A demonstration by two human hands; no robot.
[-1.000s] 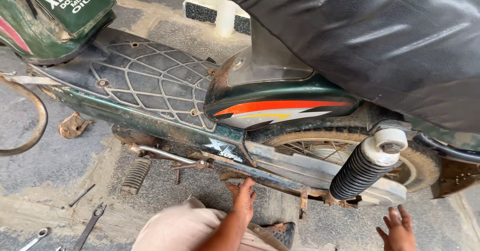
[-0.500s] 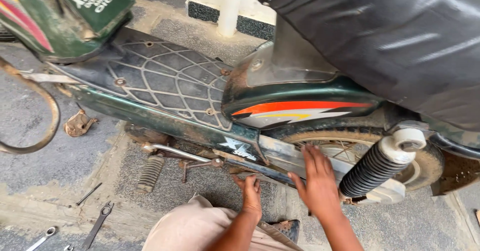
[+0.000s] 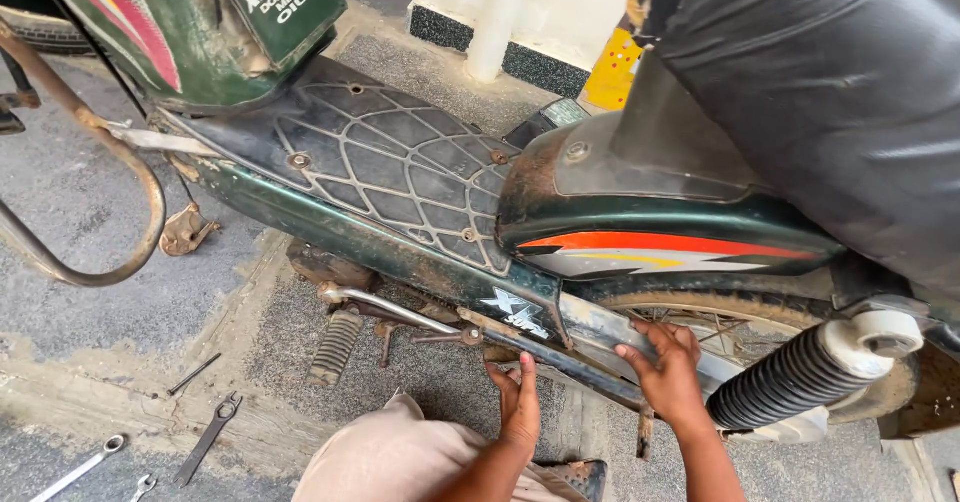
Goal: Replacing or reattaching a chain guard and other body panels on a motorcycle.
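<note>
A: Head view, largest item first?
B: Moped (image 3: 420,202), dark green, filling most of frame, standing on grey concrete floor (image 3: 90,292). Black seat (image 3: 830,92) at upper right. Ribbed black footboard (image 3: 400,167) at centre, dusty.

A: Rear section?
B: Side panel (image 3: 650,237) with orange and yellow stripe, under seat. Rear wheel (image 3: 760,322) below panel, partly hidden. Black coil shock (image 3: 800,377) with white cap, slanting across wheel at right.

A: Chain guard location?
B: Grey metal guard (image 3: 600,327), running along lower frame from below footboard toward rear wheel, just left of shock.

A: Right hand?
B: Right hand (image 3: 668,377) flat against guard near wheel, fingers spread, nothing pinched.

A: Left hand?
B: Left hand (image 3: 520,407) below frame rail, just left of right hand, fingers extended upward and close together, tips at or near rail underside; contact not determinable. Nothing held.

A: Smaller items?
B: Curved rusty bar (image 3: 110,212) at left. Ribbed footpeg (image 3: 335,347) under footboard. Beige-clad knee (image 3: 400,457) at bottom centre. Dark flat wrench (image 3: 208,437) and bright spanner (image 3: 75,467) on floor at lower left, well apart from both hands.
</note>
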